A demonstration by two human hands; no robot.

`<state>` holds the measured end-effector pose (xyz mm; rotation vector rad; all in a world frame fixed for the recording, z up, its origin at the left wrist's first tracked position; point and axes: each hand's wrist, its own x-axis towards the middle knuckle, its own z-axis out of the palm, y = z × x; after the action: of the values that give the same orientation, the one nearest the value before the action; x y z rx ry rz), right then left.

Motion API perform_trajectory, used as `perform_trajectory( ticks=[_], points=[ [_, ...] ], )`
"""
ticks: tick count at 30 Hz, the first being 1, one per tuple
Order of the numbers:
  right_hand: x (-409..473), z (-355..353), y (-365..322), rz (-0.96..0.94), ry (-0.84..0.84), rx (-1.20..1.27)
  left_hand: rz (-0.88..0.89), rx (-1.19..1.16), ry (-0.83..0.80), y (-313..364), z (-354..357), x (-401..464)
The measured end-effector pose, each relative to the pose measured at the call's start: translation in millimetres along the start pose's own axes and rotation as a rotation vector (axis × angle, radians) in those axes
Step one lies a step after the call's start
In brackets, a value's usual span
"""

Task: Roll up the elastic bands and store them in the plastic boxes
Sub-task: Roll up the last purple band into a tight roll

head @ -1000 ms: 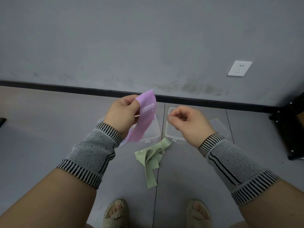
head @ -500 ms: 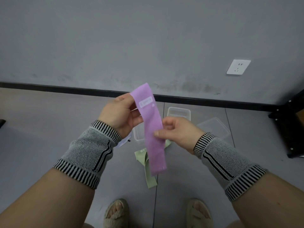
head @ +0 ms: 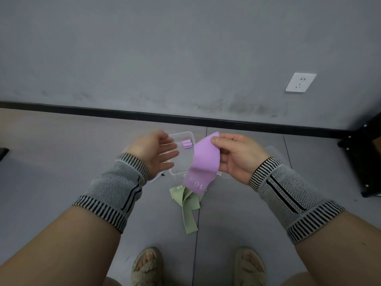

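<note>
Head view: my right hand (head: 237,156) pinches the purple band (head: 203,164) at its top edge; my left hand (head: 153,152) is spread, apart from it.

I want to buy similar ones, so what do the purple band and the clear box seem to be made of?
Purple band: probably matte stretch fabric or latex; it bends softly from the right hand without shine. Clear box: looks like thin glossy see-through plastic, floor visible through it.

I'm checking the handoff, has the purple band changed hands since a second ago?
Yes. The purple band was pinched by the left hand; now the right hand holds it, nearer the wall socket's side, and the left is open.
</note>
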<state>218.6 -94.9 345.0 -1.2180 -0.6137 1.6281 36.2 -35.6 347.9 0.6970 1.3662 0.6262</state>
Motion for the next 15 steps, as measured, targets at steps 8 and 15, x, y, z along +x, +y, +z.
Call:
perform_trajectory(
  ticks=[8, 15],
  points=[
    [4.6, -0.9, -3.9, -0.018, 0.156, 0.278, 0.091, 0.469, -0.229, -21.6, 32.1, -19.5],
    [3.5, -6.6, -6.8, -0.097, 0.147, 0.188, 0.273, 0.611, -0.305, -25.9, 28.5, -12.6]
  ],
)
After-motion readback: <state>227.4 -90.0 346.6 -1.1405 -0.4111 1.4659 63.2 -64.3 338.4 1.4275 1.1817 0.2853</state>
